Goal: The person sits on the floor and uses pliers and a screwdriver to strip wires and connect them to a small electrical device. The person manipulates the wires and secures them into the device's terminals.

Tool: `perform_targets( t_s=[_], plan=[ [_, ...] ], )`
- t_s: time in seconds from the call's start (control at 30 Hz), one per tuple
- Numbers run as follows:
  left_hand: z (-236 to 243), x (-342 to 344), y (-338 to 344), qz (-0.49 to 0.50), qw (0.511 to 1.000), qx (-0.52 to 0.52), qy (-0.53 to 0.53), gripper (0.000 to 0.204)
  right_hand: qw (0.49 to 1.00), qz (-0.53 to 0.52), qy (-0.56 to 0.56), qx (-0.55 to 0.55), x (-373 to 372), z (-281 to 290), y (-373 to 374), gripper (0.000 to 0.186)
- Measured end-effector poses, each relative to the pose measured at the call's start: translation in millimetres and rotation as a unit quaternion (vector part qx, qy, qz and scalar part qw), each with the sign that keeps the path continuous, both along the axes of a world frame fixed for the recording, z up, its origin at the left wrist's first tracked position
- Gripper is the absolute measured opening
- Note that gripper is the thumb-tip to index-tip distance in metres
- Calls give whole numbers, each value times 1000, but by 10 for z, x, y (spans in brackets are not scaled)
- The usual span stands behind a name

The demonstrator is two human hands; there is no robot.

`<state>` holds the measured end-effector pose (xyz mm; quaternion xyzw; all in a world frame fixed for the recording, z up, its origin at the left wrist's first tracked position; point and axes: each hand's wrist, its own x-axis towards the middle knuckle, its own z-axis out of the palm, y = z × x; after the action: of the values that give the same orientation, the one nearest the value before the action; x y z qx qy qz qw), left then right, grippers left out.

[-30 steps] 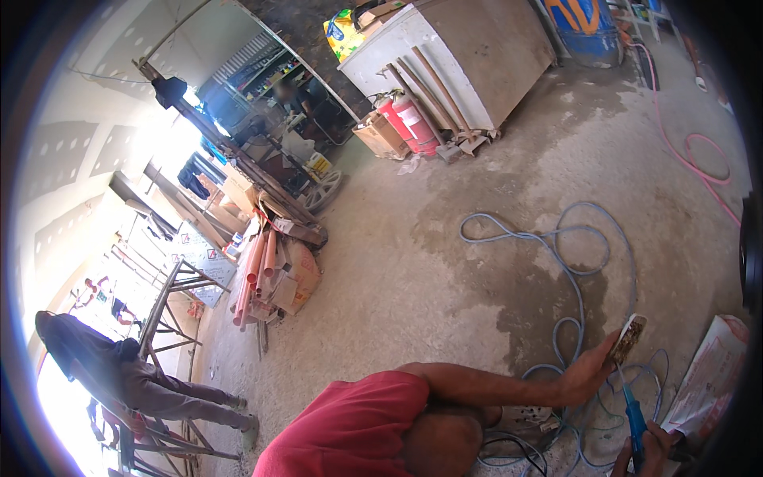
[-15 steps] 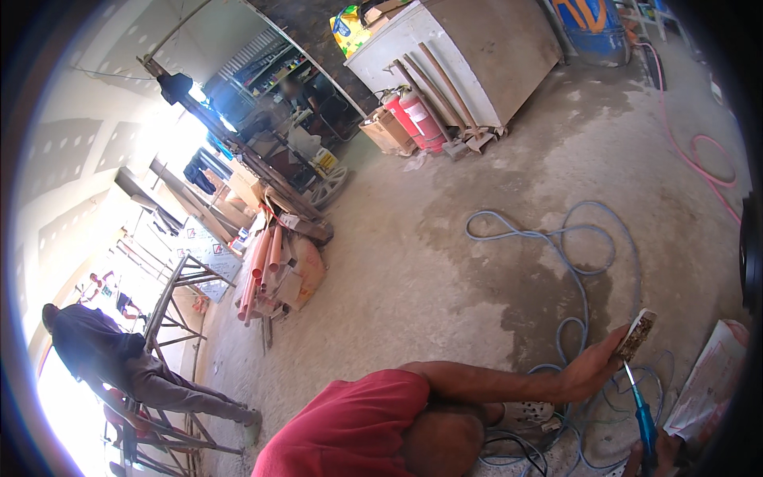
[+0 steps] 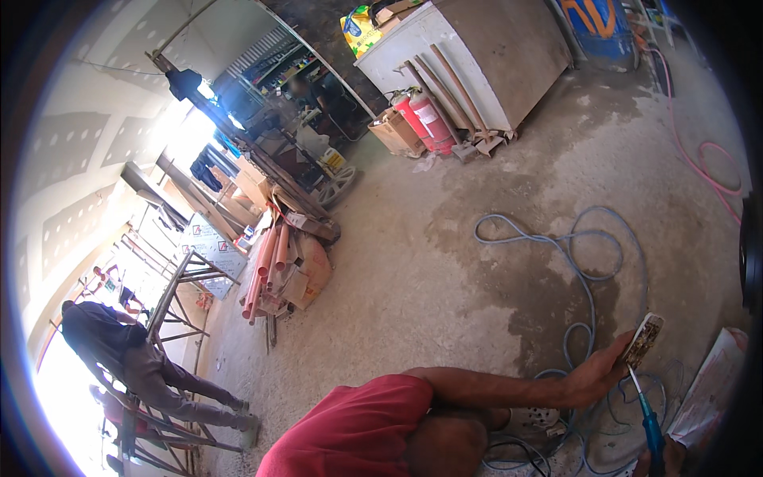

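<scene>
My left arm, in a red sleeve, reaches across the lower part of the view. At its end my left hand (image 3: 598,374) grips a white oblong casing (image 3: 643,342), tilted so that its rough brown inside shows. I cannot make out what the casing belongs to. A screwdriver (image 3: 652,425) with a teal handle points up, its tip at the casing's lower end. Around that handle closes my right hand (image 3: 674,459), partly cut off by the dark rim. My bent knee and a light perforated shoe (image 3: 534,416) are beneath the left arm.
Grey cable (image 3: 590,298) loops over the damp concrete floor. A flat whitish package (image 3: 710,383) lies at the right. Beyond are two red fire extinguishers (image 3: 434,127), long-handled tools, a large box-like cabinet (image 3: 493,56) and orange pipes (image 3: 268,270). Another person (image 3: 131,350) bends over trestles at left.
The whole scene has shifted slightly to the right in the view. Both hands keep their grips, with the screwdriver tip still at the casing. The person at the trestles has moved a little.
</scene>
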<state>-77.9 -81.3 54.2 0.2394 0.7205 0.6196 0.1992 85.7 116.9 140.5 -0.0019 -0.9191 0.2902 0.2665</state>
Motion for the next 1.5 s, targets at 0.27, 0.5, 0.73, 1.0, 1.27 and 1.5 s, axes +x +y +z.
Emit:
perform_targets(
  t_s=[0.27,0.5,0.73,1.0,1.27,1.5],
  plan=[
    [-32,6,-23,17,999,32,39,61,994,-17,88,-60,-26,-91,-78,24],
    [-13,42,-42,61,995,38,69,61,998,3,44,49,-74,199,-230,18],
    [-176,30,-230,66,996,-51,31,61,980,67,73,173,-82,225,-398,11],
    [-239,-112,-207,137,987,55,57,56,999,-23,21,30,-87,121,-495,40],
    [-84,-14,-144,36,988,7,152,51,990,-96,9,-103,139,-78,-522,41],
    [90,135,71,-50,978,-19,204,48,988,-94,-28,-123,837,-300,-89,25]
  ],
)
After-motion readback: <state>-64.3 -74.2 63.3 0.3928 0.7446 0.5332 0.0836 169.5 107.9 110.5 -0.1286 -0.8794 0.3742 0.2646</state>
